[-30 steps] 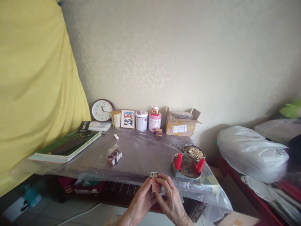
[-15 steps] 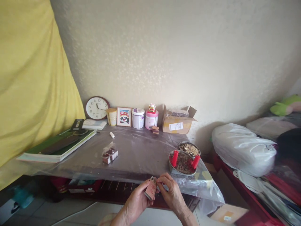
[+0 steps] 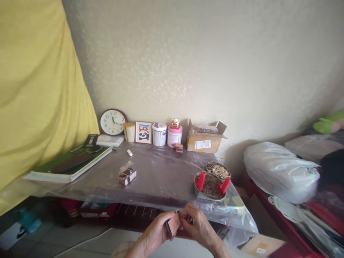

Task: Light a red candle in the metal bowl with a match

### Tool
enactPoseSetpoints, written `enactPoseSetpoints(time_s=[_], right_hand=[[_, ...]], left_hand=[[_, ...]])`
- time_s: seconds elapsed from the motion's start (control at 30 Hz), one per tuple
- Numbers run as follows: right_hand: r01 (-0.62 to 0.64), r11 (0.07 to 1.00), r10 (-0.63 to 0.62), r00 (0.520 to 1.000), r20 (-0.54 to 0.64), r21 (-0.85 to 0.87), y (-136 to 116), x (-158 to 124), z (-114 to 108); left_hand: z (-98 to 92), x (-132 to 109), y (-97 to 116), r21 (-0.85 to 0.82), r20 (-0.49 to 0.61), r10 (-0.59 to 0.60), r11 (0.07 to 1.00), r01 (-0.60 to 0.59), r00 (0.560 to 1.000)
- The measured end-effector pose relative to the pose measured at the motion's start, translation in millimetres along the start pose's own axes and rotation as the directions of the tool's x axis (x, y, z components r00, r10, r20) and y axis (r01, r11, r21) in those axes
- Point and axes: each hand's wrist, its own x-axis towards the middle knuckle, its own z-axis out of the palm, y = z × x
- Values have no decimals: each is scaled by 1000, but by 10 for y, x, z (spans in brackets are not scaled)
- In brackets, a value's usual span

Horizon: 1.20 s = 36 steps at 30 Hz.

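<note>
In front of the table's near edge, my left hand (image 3: 158,229) grips a small pinkish-brown matchbox (image 3: 173,224) with red characters on its face. The box is tilted. My right hand (image 3: 197,224) is pinched together at the box's right edge; whatever lies between its fingertips is hidden. On the table stands a round tin (image 3: 211,195) of dark grains with two red candles (image 3: 200,181) in it. Just behind it is a dish of loose matchsticks (image 3: 218,170). A wrapped pack of matchboxes (image 3: 128,175) lies left of centre, and another matchbox (image 3: 178,147) sits farther back.
Along the wall stand a clock (image 3: 113,122), a framed panda picture (image 3: 143,132), canisters (image 3: 159,134) and an open carton (image 3: 204,139). Books (image 3: 72,163) lie at left by a yellow curtain (image 3: 40,89). White bags (image 3: 279,172) are piled at right. Clear plastic sheeting (image 3: 166,172) covers the table.
The view has shifted slightly. The matchbox is tilted more, and its open end with matches shows less. My right hand stays pinched close beside it.
</note>
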Motion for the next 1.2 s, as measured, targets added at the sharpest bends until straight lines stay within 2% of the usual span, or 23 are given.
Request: enactPoseSetpoints(time_s=[0.23,0.37,0.5,0.67,0.87,0.93,1.0,1.1,1.2], right_hand=[[23,1000,-23,1000,2,-6,27,-14,9],[-48,999,48,999,-3,7,32,-24,-22],[-131,981,140,989,-54,140,85,-5,2],[-161,937,199,975,-95,311,138,20,78],[-164,873,221,973,-72,460,8,36,58],[-169,824,235,970,-56,540,-31,40,38],[-196,733,279,960,-25,652,-42,42,32],[-239,486,362,931,56,840,-22,43,54],[-224,260,389,914,110,939,-6,51,77]], left_hand=[[43,-35,56,-32,24,-20,999,21,1000],[24,-38,87,-63,0,-13,998,13,1000],[7,-30,115,-99,-9,5,995,-5,1000],[42,-38,147,-152,-68,60,986,-70,996],[57,-32,151,-171,-105,163,969,-180,981],[46,-25,142,-169,-110,179,966,-196,978],[31,-19,129,-163,-97,194,964,-208,976],[13,-19,116,-140,-82,201,967,-211,976],[9,-26,118,-132,-81,195,970,-204,978]])
